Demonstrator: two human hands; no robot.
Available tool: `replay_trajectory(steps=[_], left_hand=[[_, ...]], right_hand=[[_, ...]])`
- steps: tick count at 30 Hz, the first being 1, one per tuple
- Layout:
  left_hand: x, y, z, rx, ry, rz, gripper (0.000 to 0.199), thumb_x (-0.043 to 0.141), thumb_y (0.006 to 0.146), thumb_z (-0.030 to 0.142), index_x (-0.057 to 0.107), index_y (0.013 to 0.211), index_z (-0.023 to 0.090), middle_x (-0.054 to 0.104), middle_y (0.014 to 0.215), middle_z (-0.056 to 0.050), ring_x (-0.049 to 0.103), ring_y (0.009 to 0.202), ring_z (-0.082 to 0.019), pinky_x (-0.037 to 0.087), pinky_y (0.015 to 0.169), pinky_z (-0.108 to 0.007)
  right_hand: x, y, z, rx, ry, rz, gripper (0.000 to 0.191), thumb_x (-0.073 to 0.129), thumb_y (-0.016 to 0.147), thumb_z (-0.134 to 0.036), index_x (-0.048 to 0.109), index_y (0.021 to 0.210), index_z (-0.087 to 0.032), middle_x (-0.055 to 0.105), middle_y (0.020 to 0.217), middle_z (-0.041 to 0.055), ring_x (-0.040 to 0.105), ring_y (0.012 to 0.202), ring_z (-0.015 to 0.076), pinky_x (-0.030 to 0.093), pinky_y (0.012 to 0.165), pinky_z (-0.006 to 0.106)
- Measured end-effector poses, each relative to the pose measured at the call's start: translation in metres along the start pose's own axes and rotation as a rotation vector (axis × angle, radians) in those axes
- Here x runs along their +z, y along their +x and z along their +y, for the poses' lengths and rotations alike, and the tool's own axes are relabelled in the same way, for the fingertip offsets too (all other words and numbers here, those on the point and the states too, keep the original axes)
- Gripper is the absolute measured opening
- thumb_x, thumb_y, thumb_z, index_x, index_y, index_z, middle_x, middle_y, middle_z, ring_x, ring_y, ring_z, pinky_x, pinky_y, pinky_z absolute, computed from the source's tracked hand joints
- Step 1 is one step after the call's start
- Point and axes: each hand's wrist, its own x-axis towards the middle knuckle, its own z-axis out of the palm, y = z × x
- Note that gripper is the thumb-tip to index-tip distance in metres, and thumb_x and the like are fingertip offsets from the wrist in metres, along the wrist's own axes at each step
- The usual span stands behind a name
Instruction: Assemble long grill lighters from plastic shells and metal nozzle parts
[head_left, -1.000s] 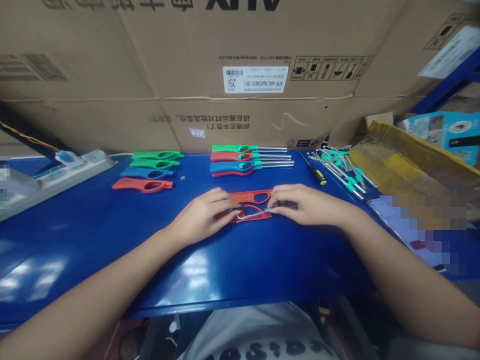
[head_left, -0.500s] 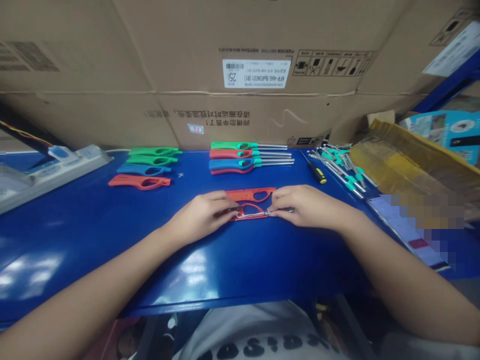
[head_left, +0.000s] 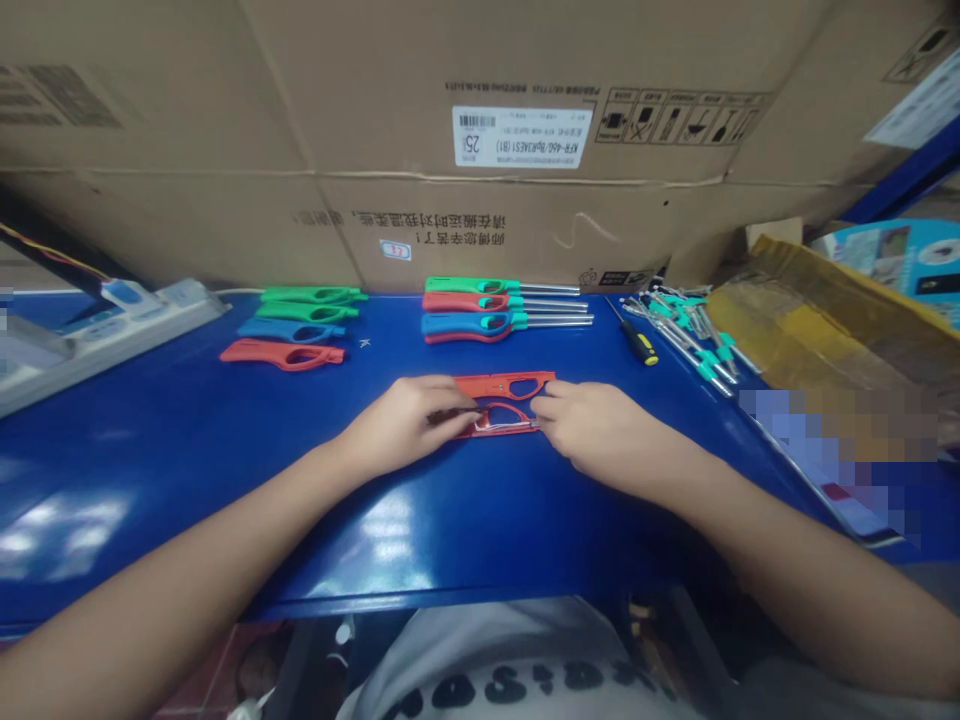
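Observation:
On the blue table, the nearer red lighter shell half (head_left: 504, 432) lies with its inside up. A thin white wire (head_left: 501, 427) runs along it below the trigger opening. My left hand (head_left: 409, 418) is closed on the shell's left part, covering it. At the narrow right end, my right hand (head_left: 592, 425) has its fingers pinched together; what they hold is hidden beneath them. Just behind, parallel to it, lies the other red shell half (head_left: 491, 386), close to the fingertips of both hands.
Several empty-looking lighter handles (head_left: 292, 331) lie at left, beside a white power strip (head_left: 97, 335). Several lighters with metal tubes (head_left: 476, 325) lie behind my hands. A screwdriver (head_left: 639, 343), several loose metal tubes (head_left: 694, 340) and a phone (head_left: 825, 480) are at right. A cardboard wall (head_left: 375, 130) stands behind.
My right hand has turned over the shell's right end, and the dark rod seen under its fingers is now hidden. My left hand stays on the shell. The view has shifted slightly.

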Motion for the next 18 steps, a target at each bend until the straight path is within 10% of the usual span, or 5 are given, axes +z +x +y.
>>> replay_trajectory(steps=[18], left_hand=[[0.004, -0.002, 0.006, -0.107, -0.047, 0.055, 0.015, 0.061, 0.096, 0.026, 0.074, 0.099, 0.019, 0.074, 0.085, -0.002, 0.064, 0.069, -0.012, 0.048, 0.065, -0.023]], right_hand=[[0.014, 0.005, -0.002, 0.128, 0.401, 0.179, 0.017, 0.053, 0.098, -0.027, 0.061, 0.112, -0.022, 0.064, 0.118, 0.0067, 0.067, 0.085, 0.0196, 0.047, 0.065, 0.029]])
